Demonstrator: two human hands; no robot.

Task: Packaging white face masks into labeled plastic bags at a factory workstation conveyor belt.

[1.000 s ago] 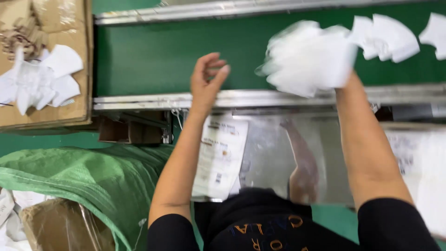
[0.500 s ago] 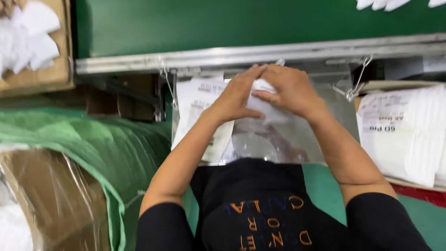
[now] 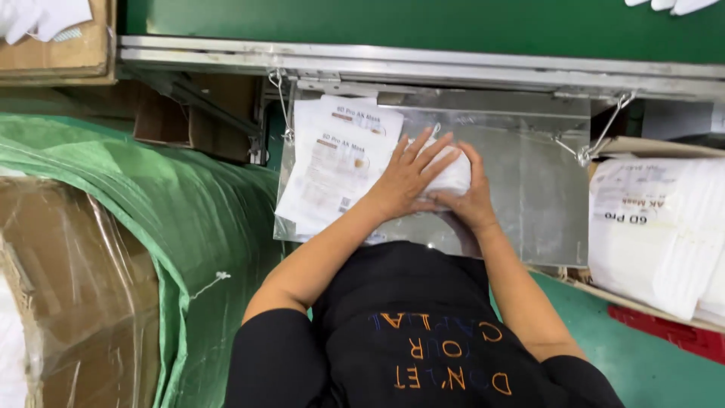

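Clear acrylic tray (image 3: 529, 189) hangs on two wire hooks from a metal rail (image 3: 423, 64) at 12 o'clock; it serves as the counter here. Beyond the rail, a green conveyor belt (image 3: 393, 23) with a few white masks (image 3: 668, 6) at the 1 o'clock corner, count unclear as they are cut off by the frame.

Both hands at centre on one small stack of white masks (image 3: 453, 177), which lies on the tray. Left hand (image 3: 408, 181) flat on top, fingers (image 3: 427, 151) spread and pointing to 1 o'clock. Right hand (image 3: 468, 200) just beside it at 3 o'clock, cupped against the stack's right edge, fingers pressed together. How many masks in the stack cannot be told.

At 9 o'clock of the hands, a pile of printed flat pouches (image 3: 332, 170) on the tray, at least two sheets visible, touching the left wrist area.

One green woven sack (image 3: 174, 227) at 8 o'clock, draped over a carton wrapped in clear film (image 3: 68, 287). One open cardboard box (image 3: 64, 53) at 10 o'clock with white masks inside. At 3 o'clock, one box (image 3: 664, 147) holding bagged white packs (image 3: 657, 227). Green floor (image 3: 634, 363) at 5 o'clock, a red strip (image 3: 664, 332) on it.
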